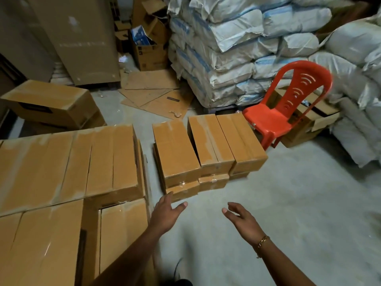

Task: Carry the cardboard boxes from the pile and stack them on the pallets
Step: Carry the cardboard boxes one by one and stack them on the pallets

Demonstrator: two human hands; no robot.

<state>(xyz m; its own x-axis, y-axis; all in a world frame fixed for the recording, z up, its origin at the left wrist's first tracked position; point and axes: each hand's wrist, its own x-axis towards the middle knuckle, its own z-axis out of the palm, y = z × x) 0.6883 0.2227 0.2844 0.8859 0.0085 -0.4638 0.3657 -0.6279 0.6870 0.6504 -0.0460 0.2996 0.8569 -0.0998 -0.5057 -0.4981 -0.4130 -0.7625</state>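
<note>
A: Are the hands holding anything?

B: No; the left hand (pixel 167 213) and the right hand (pixel 241 218) are both empty, with fingers spread and relaxed; the small stack of cardboard boxes (pixel 206 149) lies just ahead of the fingertips, and the larger stack (pixel 68 162) is to their left.

A: What may go wrong?

B: I think the top boxes sit unevenly; pulling one by its near edge may drag its neighbour off; the red chair (pixel 288 112), beyond the fingers, could catch a lifted box.

Both arms reach forward and down. The left hand (pixel 167 212) is open, fingers loose, thumb spread right. The right hand (pixel 242 218) is open too, palm inward, holding nothing.
</note>
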